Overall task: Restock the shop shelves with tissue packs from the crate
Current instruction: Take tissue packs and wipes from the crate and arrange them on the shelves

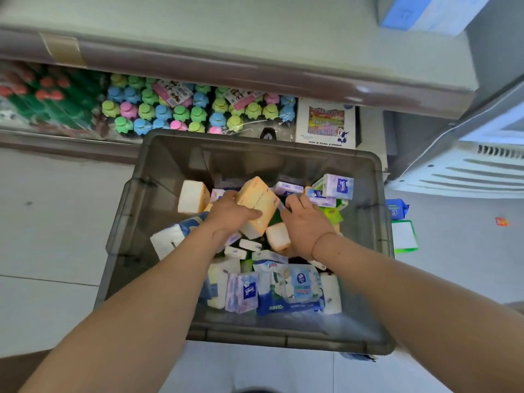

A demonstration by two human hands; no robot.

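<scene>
gripping orange tissue pack (256,205) with left hand (226,217); likely light, squashy, slick-wrapped, so best clamped across broad faces. reaching right hand (304,224) into crate (255,338), grasp indiscernible.

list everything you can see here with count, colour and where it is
crate: one, see-through grey, on the floor in front of the shelves
orange pack: one, orange, lifted over the pile
tissue packs: many, white, purple, blue, green, loose in the crate
wipes pack: one, blue and white, near end of the crate
bottles: many, green, blue and pink caps, low shelf behind the crate
green bottles: several, red caps, low shelf, far left
box: one, white with colour print, low shelf, right of the bottles
blue pack: one, blue, on the floor right of the crate
left hand: grips the orange pack
right hand: in the crate beside it, grip unclear
</scene>
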